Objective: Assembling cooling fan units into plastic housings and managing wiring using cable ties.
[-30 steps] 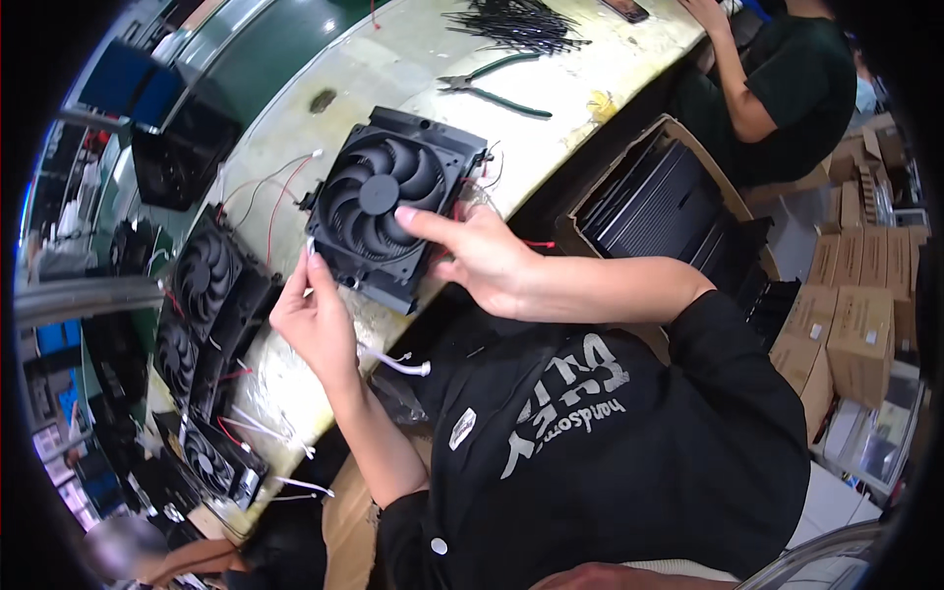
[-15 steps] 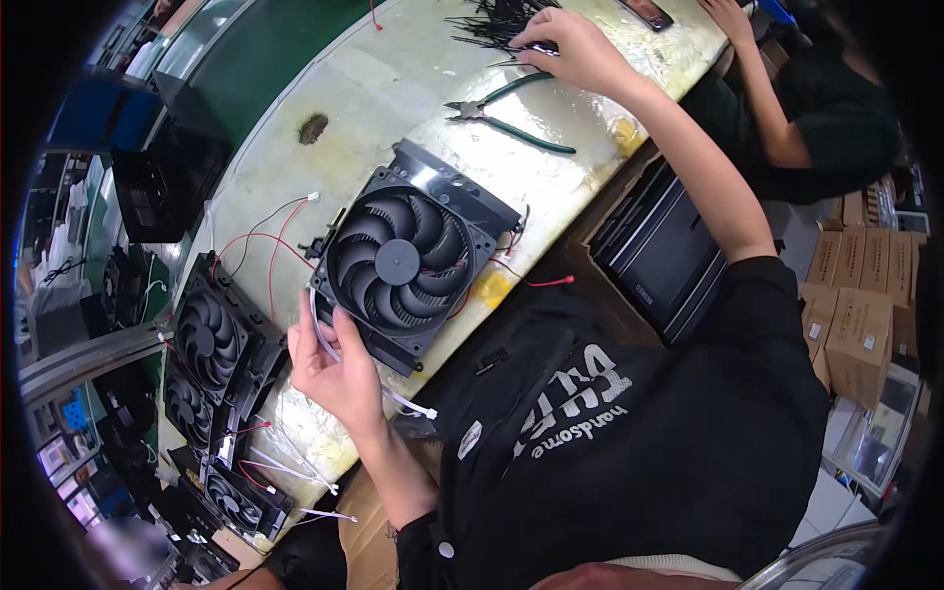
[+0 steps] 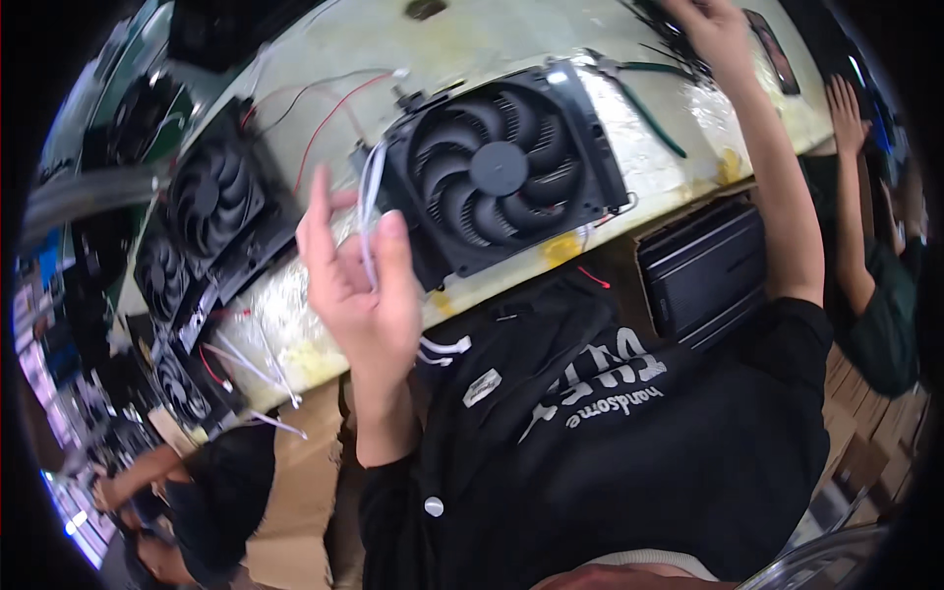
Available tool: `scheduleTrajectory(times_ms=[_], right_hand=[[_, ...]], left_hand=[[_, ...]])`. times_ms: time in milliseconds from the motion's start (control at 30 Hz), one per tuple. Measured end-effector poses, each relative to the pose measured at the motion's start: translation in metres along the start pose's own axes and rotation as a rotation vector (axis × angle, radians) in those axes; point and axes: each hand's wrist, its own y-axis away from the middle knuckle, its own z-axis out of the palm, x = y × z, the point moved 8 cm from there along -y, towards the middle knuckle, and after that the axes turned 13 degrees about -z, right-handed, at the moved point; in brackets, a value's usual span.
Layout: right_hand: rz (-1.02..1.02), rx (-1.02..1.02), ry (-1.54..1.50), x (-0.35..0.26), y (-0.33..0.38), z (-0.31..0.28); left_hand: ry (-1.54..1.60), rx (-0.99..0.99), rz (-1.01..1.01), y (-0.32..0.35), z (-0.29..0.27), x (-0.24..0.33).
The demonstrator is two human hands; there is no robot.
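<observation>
A square black cooling fan [image 3: 500, 169] on a finned black frame lies on the table in front of me. To its left, my left hand [image 3: 359, 285] has its palm up, with thumb and index finger raised. A white cable [image 3: 371, 192] from the fan's left side runs through that hand, and its white plugs [image 3: 450, 346] hang out below the wrist. My right hand [image 3: 716, 37] is at the far right, over a pile of thin black cable ties [image 3: 661, 28]. Blur and the picture's top edge hide its fingertips. Green-handled cutters [image 3: 649, 108] lie between the fan and this hand.
More black fan units [image 3: 208, 195] with red and white wires line the table's left end. A phone [image 3: 774, 51] lies at the far right. An open carton of black cases [image 3: 703, 265] stands beside the near edge. A co-worker's hand [image 3: 848, 116] rests at the table's right end.
The view has swung, so the fan and table appear turned and shifted. My left hand has tilted up with the white cable still across it. My right hand stays by the cable ties.
</observation>
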Motion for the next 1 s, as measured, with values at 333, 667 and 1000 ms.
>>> scheduleTrajectory(times_ms=[333, 667, 1000], right_hand=[[0.116, -0.763, 0.439, -0.056, 0.034, 0.249], [0.592, -0.348, 0.097, -0.044, 0.058, 0.238], [0.606, 0.027, -0.116, -0.033, 0.067, 0.227]], left_hand=[[0.311, -0.132, 0.067, 0.006, 0.009, 0.001], [0.423, -0.072, 0.007, 0.000, 0.009, -0.015], [0.600, 0.058, -0.082, 0.008, 0.004, -0.021]])
